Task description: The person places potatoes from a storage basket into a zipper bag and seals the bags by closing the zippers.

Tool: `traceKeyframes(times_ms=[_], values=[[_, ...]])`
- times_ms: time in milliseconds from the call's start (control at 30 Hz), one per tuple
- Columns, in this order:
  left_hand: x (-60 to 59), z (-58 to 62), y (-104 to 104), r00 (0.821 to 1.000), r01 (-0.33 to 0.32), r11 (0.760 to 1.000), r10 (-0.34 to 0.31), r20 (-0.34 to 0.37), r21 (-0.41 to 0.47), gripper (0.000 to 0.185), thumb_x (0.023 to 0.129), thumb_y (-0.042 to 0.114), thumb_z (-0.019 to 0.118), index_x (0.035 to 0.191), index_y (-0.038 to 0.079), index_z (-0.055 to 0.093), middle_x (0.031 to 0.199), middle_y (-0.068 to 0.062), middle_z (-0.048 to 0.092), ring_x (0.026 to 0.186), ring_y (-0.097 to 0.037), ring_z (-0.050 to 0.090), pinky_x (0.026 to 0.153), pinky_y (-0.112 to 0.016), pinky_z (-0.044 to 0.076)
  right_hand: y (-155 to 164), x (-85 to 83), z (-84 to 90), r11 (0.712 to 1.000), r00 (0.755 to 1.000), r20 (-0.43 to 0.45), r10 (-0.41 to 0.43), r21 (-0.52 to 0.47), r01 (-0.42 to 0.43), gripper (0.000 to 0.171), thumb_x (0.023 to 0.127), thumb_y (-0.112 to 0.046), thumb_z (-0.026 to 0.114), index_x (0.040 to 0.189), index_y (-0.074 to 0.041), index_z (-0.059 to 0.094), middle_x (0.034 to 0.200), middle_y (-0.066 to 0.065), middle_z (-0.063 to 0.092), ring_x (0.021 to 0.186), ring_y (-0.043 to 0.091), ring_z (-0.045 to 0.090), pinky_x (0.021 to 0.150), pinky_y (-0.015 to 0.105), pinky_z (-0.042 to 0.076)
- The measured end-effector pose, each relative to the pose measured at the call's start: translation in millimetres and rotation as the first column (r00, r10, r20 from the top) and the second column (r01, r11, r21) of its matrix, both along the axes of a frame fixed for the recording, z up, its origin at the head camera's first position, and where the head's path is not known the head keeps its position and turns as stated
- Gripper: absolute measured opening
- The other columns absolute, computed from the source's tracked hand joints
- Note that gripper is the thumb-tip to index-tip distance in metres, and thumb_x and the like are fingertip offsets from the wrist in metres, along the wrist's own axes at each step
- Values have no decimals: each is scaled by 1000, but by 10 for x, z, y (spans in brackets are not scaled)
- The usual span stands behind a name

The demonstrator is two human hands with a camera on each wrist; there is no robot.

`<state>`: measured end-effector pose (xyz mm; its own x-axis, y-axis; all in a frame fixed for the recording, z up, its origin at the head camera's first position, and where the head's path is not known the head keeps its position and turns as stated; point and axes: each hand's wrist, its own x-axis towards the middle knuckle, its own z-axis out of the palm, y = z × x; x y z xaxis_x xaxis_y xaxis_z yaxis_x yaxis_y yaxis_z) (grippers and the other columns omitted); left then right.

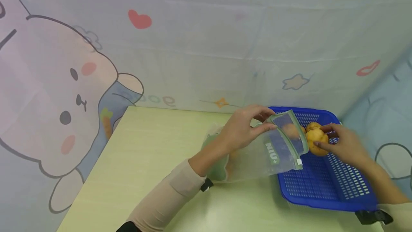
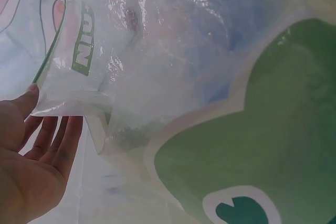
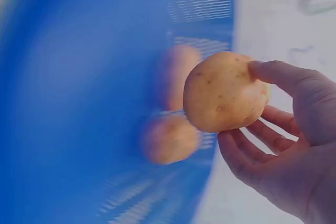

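Observation:
A clear plastic zip bag (image 1: 251, 162) with green edging and "NIU+" lettering lies tilted over the left part of a blue basket. My left hand (image 1: 239, 129) pinches the bag's mouth at its upper edge; in the left wrist view, thumb and fingers of the hand (image 2: 37, 156) meet at that edge. Over the basket, my right hand (image 1: 347, 146) holds a yellow potato (image 1: 317, 140) beside the bag's opening. The right wrist view shows this potato (image 3: 226, 93) between thumb and fingertips. Something orange-brown inside the bag shows faintly through the plastic.
The blue basket (image 1: 325, 201) has perforated sides and stands at the table's right. Two more potatoes, a blurred upper potato (image 3: 181, 74) and a lower potato (image 3: 172, 140), lie in it. A printed cloth (image 1: 206, 46) hangs behind the pale yellow-green table (image 1: 154, 146).

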<state>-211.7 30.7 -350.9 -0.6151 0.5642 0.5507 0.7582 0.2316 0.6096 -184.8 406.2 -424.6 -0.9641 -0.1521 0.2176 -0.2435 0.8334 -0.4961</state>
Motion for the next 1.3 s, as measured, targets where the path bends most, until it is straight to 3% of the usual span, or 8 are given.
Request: traceKeyframes(times_ms=[67,167,233,467,600,867,1100,1300], values=[[1,6,-12,1000,-3,1000,3,3,8,35,98,24,79,129,9,71,121,-1,74,106,-5,70,92,-13,53,-64,19,186,999,1000,-19,-4,-53,3,50,94,-19,84,131,7,60,122,30,66,98,23,70,66,15,53],[-1,11,-25,1000,-11,1000,11,15,1,35,99,25,79,129,9,70,122,-1,74,107,-5,70,93,-14,54,-184,66,444,991,1000,-8,-5,-134,4,53,97,-20,81,138,3,57,131,28,61,99,-5,58,73,6,50],[-4,14,-24,1000,-10,1000,10,25,-3,35,99,25,78,130,9,70,122,-1,74,108,-6,70,93,-15,54,-271,110,579,986,1000,-2,-9,-169,8,54,99,-21,78,143,0,54,137,26,58,98,-14,52,77,2,48],[-10,5,-11,998,8,1000,-9,61,21,34,99,21,79,128,7,69,122,-4,74,110,-12,72,92,-18,57,-542,235,822,972,997,-76,21,-231,-38,51,98,-14,79,143,-10,56,136,2,57,104,-5,58,85,1,47],[-8,-5,-3,998,16,1000,-16,52,15,33,100,22,78,128,8,69,122,-3,74,110,-9,72,93,-16,55,-651,298,905,961,992,-122,37,-267,-69,51,95,-8,81,141,-10,59,131,-8,59,107,1,60,87,3,48],[-3,-57,60,996,16,1000,-17,89,13,30,100,22,77,126,8,69,121,-3,74,107,-6,71,93,-15,55,-791,334,892,956,986,-110,124,-253,-148,51,94,-5,82,139,-10,60,130,-3,61,109,4,61,89,6,51],[17,-84,90,995,-2,1000,3,97,-7,31,101,25,77,127,10,69,121,0,74,106,-4,70,92,-10,52,-794,336,834,959,989,-98,111,-251,-132,49,95,-8,82,138,-12,61,130,-3,62,111,3,61,90,6,50],[22,-78,87,994,-9,1000,8,107,2,32,100,24,77,127,10,69,121,-1,74,107,-7,71,94,-18,56,-813,332,778,961,992,-71,108,-248,-122,46,96,-11,81,138,-12,62,130,1,62,105,0,64,86,9,54]])
